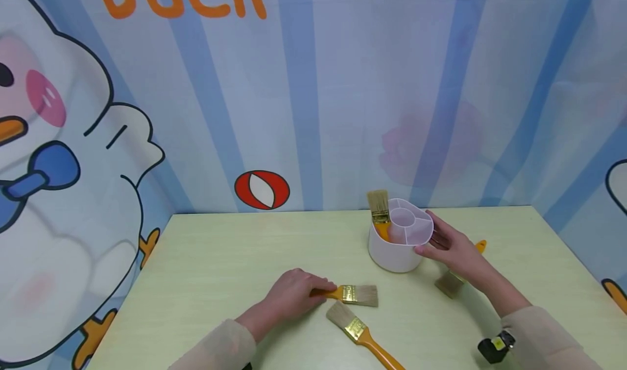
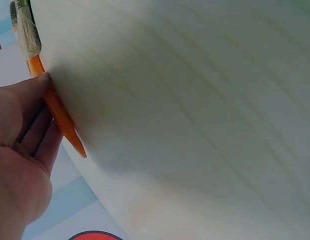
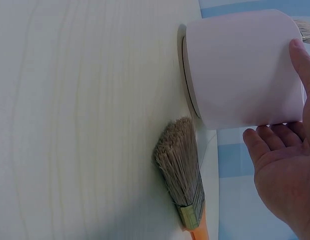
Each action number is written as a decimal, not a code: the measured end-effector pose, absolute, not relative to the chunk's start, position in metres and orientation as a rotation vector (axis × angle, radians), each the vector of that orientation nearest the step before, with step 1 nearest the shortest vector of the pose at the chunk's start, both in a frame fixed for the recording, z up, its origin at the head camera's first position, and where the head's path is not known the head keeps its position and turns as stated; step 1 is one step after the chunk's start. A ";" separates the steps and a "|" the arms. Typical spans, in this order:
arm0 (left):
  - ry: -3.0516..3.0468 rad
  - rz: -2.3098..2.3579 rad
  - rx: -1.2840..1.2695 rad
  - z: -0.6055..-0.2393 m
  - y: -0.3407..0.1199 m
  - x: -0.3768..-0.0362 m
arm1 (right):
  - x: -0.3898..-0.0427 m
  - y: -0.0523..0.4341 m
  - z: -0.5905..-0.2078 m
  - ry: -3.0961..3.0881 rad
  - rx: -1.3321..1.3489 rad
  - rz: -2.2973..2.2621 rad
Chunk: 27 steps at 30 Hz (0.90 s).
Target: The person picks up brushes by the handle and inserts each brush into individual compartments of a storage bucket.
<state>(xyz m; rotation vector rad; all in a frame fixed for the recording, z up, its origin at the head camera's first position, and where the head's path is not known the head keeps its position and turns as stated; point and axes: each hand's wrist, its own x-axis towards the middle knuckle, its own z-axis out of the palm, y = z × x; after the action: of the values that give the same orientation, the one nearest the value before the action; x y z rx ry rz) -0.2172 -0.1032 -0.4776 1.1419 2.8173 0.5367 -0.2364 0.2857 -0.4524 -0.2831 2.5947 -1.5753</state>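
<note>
Meanwhile, the left hand (image 1: pixel 294 296) lay on the pale tabletop (image 1: pixel 220 261) with its grip closed around the orange handle of a paintbrush (image 1: pixel 355 295), whose bristles pointed right. Just in front of it, nearer the person, a second paintbrush (image 1: pixel 360 329) rested at a slant. The right hand (image 1: pixel 453 250) had its fingers relaxed and its grip unclenched, cupping the side of a white divided holder (image 1: pixel 399 242) that stood upright toward the back. One brush (image 1: pixel 379 212) stood bristles-up in the holder's left compartment. Another brush (image 3: pixel 182 172) lay beneath the right hand, just beside the holder.
</note>
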 end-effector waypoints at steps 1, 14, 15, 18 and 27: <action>2.827 0.538 1.149 -0.478 -0.103 -0.217 | -0.236 0.286 -0.452 2.595 -0.285 -1.576; 2.853 0.613 1.013 -0.473 -0.095 -0.220 | -0.237 0.286 -0.453 2.601 -0.293 -1.570; 2.854 0.629 0.988 -0.471 -0.094 -0.220 | -0.237 0.286 -0.453 2.600 -0.294 -1.572; 2.864 0.690 0.921 -0.466 -0.094 -0.221 | -0.238 0.286 -0.453 2.598 -0.301 -1.578; 2.818 1.039 0.846 -0.446 -0.087 -0.228 | -0.237 0.286 -0.454 2.601 -0.280 -1.575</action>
<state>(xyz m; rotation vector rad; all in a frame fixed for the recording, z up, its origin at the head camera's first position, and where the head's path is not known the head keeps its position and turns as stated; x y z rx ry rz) -0.2285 -0.0874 -0.4459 0.8458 2.8175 1.0387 -0.2375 0.2855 -0.4535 -0.2798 2.6014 -1.5747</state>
